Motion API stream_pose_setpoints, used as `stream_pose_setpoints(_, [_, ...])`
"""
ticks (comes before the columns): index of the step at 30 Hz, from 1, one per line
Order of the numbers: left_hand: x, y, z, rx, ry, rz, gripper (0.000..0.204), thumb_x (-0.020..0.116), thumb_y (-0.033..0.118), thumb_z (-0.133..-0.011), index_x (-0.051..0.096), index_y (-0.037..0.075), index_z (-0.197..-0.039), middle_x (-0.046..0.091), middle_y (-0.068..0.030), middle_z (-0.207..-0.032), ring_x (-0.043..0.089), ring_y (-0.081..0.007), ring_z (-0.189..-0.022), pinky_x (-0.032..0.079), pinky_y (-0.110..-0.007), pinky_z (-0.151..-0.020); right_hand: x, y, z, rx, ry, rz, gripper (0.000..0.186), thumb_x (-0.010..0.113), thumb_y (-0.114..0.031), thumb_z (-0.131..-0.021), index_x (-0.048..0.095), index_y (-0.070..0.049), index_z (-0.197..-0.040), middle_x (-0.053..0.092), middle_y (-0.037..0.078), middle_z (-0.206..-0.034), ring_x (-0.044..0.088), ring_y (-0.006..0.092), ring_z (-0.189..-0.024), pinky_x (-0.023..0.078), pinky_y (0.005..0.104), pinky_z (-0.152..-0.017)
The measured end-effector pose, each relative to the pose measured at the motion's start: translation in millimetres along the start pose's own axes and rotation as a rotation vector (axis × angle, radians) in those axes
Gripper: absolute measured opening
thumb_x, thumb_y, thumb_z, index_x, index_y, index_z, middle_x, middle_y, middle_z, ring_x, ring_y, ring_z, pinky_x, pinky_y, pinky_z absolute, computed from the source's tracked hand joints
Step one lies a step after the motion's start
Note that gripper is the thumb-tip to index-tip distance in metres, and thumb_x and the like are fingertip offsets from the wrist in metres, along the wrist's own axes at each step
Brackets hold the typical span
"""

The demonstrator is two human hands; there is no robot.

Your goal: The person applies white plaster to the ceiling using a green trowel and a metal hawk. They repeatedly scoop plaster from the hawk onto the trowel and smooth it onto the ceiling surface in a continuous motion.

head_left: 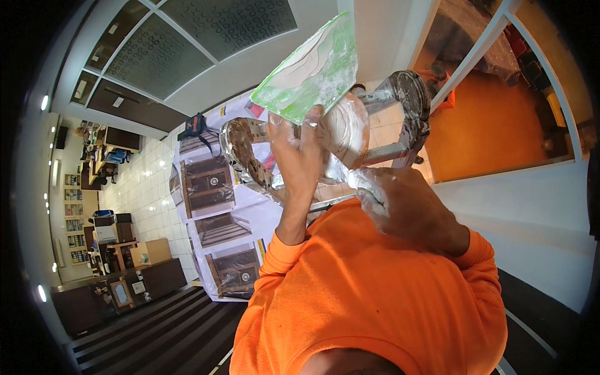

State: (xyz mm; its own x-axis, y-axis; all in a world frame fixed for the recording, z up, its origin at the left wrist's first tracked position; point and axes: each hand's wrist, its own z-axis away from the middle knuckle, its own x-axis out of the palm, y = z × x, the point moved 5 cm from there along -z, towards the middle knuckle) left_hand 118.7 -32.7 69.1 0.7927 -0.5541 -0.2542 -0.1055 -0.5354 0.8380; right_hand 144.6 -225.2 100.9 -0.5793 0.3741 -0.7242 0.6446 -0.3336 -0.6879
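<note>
My left hand (pixel 290 156) grips the lower edge of a green flat board (pixel 312 65), tilted up and smeared with white paste. My right hand (pixel 409 212), dusted white, is closed on a putty knife (pixel 340 173), whose metal blade points up-left toward my left hand. Just behind and right of my left hand is a round container (pixel 347 131) of white paste, partly hidden by the board and fingers. Both hands are over a stained metal stepladder top (pixel 409 115) with dark rounded ends and open bars.
A printed sheet (pixel 206 250) covers tiled floor at left, with a dark strapped bag (pixel 194 128) near it. Cluttered desks and shelves (pixel 109 231) stand far left. A paneled wall (pixel 169 100) rises ahead. A framed glass partition (pixel 475 37) at right shows an orange floor.
</note>
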Motion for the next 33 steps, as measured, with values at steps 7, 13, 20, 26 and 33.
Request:
stream_pose_setpoints(7, [-12,-44,2,-0.358,0.055,0.267,0.04,0.063,0.026,-0.104,0.063,-0.005,-0.129,0.066,-0.0125,-0.124,0.057,-0.0167,-0.112,0.043,-0.032,-0.102,-14,54,-6,0.378,0.017,-0.574,0.033,0.059,-0.02,-0.099,0.07,0.006,-0.116,0.064,0.009,-0.072,0.056,0.0106,-0.049,0.047,0.0287,-0.044])
stream_pose_setpoints(13, [-7,-90,2,-0.491,0.054,0.395,0.042,0.063,0.027,-0.104,0.062,-0.007,-0.129,0.067,-0.012,-0.121,0.058,-0.0172,-0.109,0.044,-0.032,-0.099,-57,71,17,0.336,0.161,-0.75,0.046,0.06,-0.03,-0.099,0.067,0.008,-0.123,0.063,0.006,-0.073,0.052,0.0069,-0.042,0.042,0.0211,-0.035])
stream_pose_setpoints(20, [2,-112,-8,-0.541,-0.052,0.314,0.039,0.064,0.027,-0.103,0.064,-0.005,-0.127,0.069,-0.0098,-0.117,0.059,-0.0161,-0.105,0.046,-0.032,-0.095,-76,72,15,0.25,0.339,-0.87,0.055,0.062,-0.036,-0.096,0.065,0.011,-0.126,0.063,0.007,-0.073,0.047,0.0041,-0.04,0.04,0.0205,-0.034])
stream_pose_setpoints(26, [4,-144,-8,-0.603,-0.092,0.471,0.037,0.065,0.025,-0.103,0.064,-0.003,-0.127,0.069,-0.0069,-0.115,0.06,-0.0137,-0.102,0.049,-0.028,-0.088,-49,78,-2,0.257,0.214,-1.007,0.051,0.063,-0.039,-0.098,0.066,0.008,-0.118,0.061,0.004,-0.073,0.046,0.0055,-0.043,0.037,0.0221,-0.037])
stream_pose_setpoints(33, [-7,-105,-28,-0.518,0.025,0.413,0.041,0.064,0.024,-0.104,0.06,-0.006,-0.132,0.067,-0.012,-0.122,0.061,-0.0168,-0.109,0.048,-0.031,-0.095,-37,90,-8,0.269,0.118,-1.125,0.039,0.063,-0.039,-0.099,0.065,0.0,-0.096,0.058,0.002,-0.071,0.045,0.005,-0.045,0.037,0.0213,-0.04])
